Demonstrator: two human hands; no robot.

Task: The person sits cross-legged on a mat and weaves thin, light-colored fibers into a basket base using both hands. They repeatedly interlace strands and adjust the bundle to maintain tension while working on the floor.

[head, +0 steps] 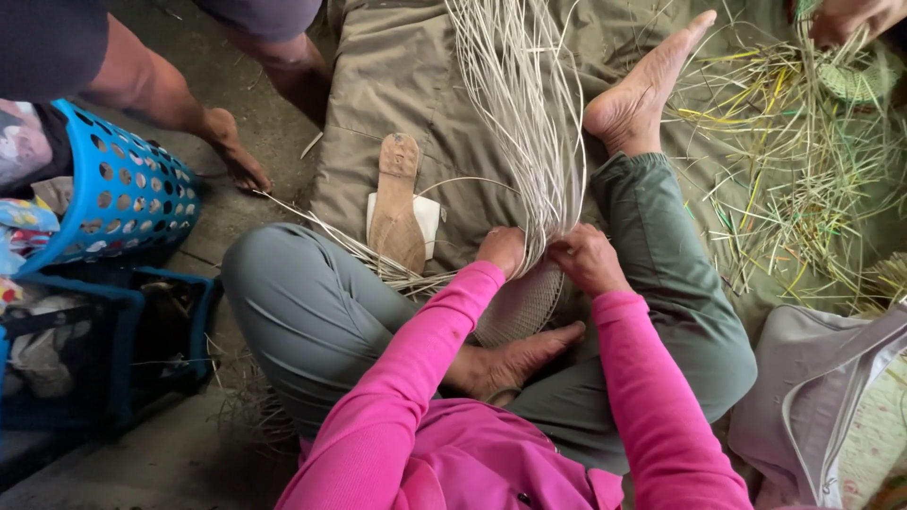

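Note:
I sit cross-legged on an olive cloth [406, 76], in a pink top and grey-green trousers. A round woven base [522, 304] of pale cane rests in my lap. Long loose cane strands [524, 104] fan up and away from it. My left hand [502, 249] pinches strands at the base's upper left edge. At the upper right edge, my right hand [586, 259] grips other strands, close beside the left. Both hands are closed on the cane.
A foot-shaped wooden sole [396, 203] lies on a white pad left of my hands. A blue perforated basket [128, 194] and blue crate stand at left. Another person's legs are at top left. Another hand [850, 17] holds green weaving among scattered straw [803, 161]. A grey bag [812, 397] lies right.

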